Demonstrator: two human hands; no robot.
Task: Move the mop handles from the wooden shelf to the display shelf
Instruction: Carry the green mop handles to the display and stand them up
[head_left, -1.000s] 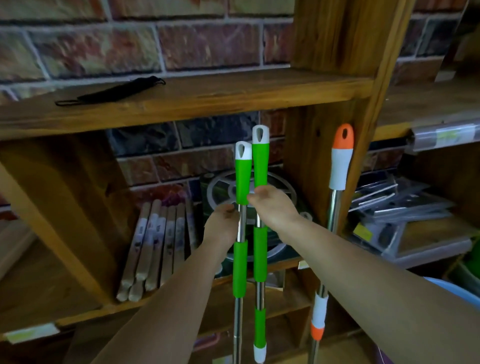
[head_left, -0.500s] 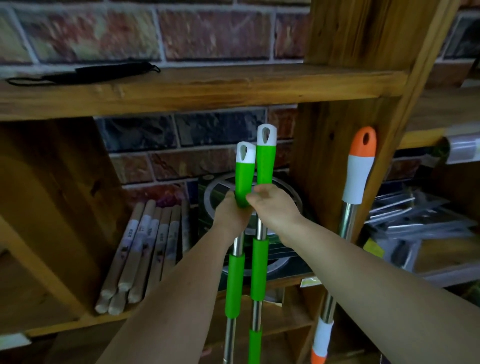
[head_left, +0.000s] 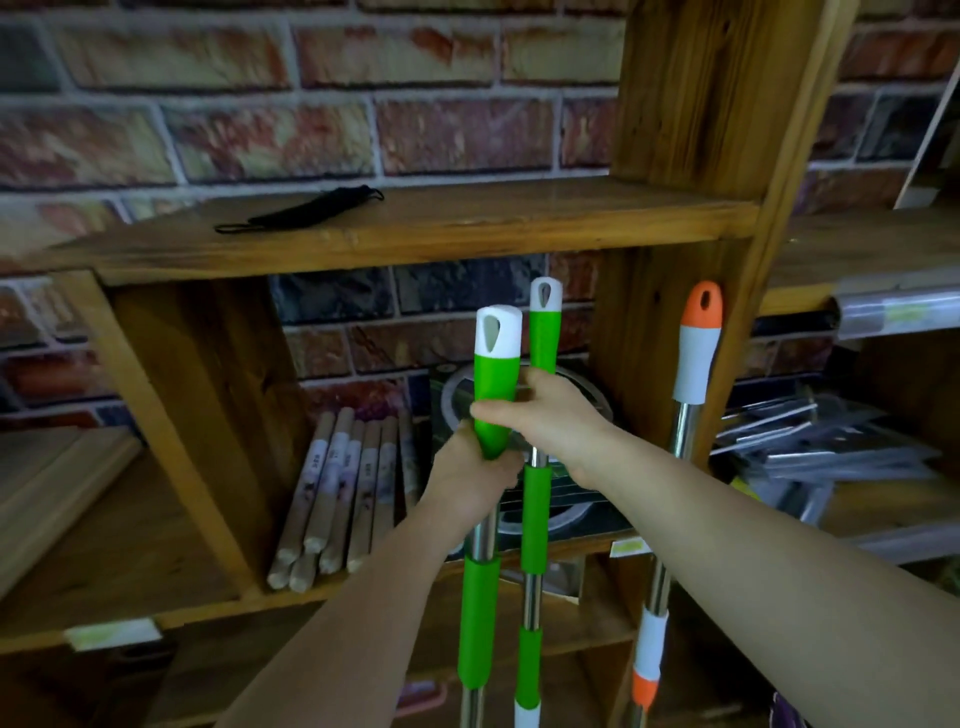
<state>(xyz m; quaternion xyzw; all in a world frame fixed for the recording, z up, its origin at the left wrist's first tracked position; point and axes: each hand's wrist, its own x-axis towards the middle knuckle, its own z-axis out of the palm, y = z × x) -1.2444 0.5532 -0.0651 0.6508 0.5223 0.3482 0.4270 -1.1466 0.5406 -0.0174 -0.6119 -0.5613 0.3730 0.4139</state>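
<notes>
Mop handles: three in view, all upright in front of the wooden shelf (head_left: 415, 234), none on a display shelf yet.
Green handles: two, side by side; the nearer green handle (head_left: 491, 384) is in front of the further green handle (head_left: 537, 493).
Orange handle: one (head_left: 696, 358), just right of the shelf's upright post and leaning against it; no hand touches it.
Left hand (head_left: 470, 480): fingers curled around the nearer green handle, at the bottom of its top grip.
Right hand (head_left: 545, 415): fingers wrapped around both green handles together, thumb across the front of the nearer one.
Handling, my judgement: long, stiff and probably light; the bare steel tube looks slippery.
Where to hold: on the green sleeves, which look less smooth, with the hands apart so the long end does not swing.
Other goods: wooden sticks (head_left: 343, 493) lean in the shelf compartment left of the green handles, about six.
</notes>
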